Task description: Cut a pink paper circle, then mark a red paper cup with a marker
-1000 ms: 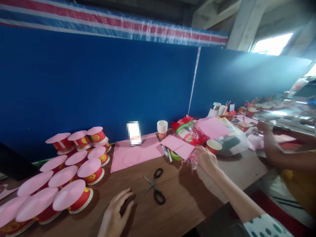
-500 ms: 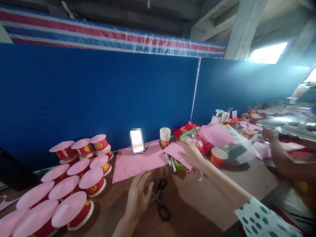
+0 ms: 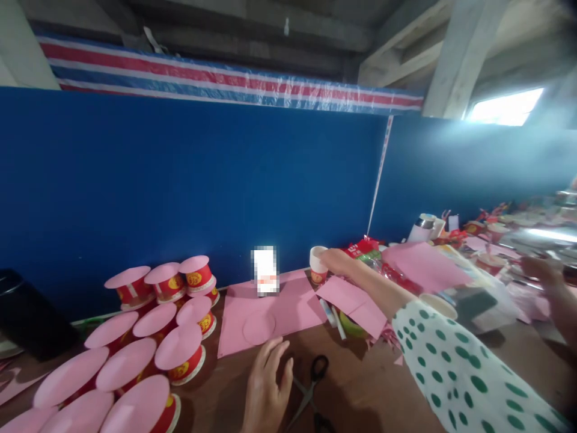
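My right hand (image 3: 336,261) is at the back of the table, its fingers closed at the rim of a red and white paper cup (image 3: 318,275). Empty and open, my left hand (image 3: 269,380) rests near the front with its thumb apart from the fingers. Just right of it lie dark-handled scissors (image 3: 309,394), blades apart. A pink paper sheet (image 3: 293,304) lies beyond my left hand, with a round pink disc (image 3: 259,326) on it. Folded pink paper (image 3: 354,304) sits below my right forearm, over white pens (image 3: 332,314).
At left stand several red cups topped with pink discs (image 3: 179,347), beside a black bottle (image 3: 31,319). Further right are a red plastic packet (image 3: 363,248), another pink sheet (image 3: 424,264) and a paper cup (image 3: 438,305). A co-worker's hand (image 3: 543,270) shows at far right.
My right hand has left the folded pink paper and reached back to the paper cup. My left hand stays open by the scissors. The view has shifted slightly.
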`<state>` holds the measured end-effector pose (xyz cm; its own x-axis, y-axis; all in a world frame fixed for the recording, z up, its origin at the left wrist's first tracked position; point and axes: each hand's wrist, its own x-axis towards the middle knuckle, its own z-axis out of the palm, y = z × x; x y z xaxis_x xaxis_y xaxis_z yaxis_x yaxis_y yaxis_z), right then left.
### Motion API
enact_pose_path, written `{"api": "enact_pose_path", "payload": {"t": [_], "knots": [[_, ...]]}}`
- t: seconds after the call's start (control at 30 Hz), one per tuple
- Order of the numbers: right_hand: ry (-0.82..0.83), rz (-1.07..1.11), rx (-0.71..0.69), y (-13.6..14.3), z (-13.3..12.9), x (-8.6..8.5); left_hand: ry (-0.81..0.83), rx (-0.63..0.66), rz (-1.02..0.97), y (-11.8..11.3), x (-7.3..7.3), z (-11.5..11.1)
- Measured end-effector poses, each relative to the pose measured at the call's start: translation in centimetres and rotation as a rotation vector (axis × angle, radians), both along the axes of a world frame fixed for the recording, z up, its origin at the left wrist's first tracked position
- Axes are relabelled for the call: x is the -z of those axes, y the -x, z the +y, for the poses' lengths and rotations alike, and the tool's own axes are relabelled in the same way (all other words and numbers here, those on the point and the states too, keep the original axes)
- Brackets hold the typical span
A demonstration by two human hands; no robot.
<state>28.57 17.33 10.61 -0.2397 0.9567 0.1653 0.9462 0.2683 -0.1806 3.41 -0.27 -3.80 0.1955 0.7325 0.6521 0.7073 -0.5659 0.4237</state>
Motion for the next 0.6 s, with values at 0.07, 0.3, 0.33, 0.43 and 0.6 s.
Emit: {"api": "enact_pose_path", "payload": {"t": [0.07,0.3,0.33,0.43,0.6], "knots": [[0.028,-0.081,-0.026,-0.5,0.7,-0.3,0.019,-0.005,-0.01,-0.1,0.1,0.0],[0.029,-0.248,-0.032,-2.2,1.5,-1.4,0.03,-0.008,-0.033,-0.3,-0.3,-0.1],[0.021,-0.255,-0.023,-2.3,1.5,-1.4,0.028,-0.006,-0.033,-0.3,-0.4,-0.1],[0.002,-0.264,0.005,-2.2,1.5,-1.6,0.022,0.0,-0.029,-0.3,-0.5,-0.1],[-0.036,-0.258,0.067,-1.8,1.7,-1.8,0.026,-0.003,-0.026,-0.3,-0.4,-0.1]]}}
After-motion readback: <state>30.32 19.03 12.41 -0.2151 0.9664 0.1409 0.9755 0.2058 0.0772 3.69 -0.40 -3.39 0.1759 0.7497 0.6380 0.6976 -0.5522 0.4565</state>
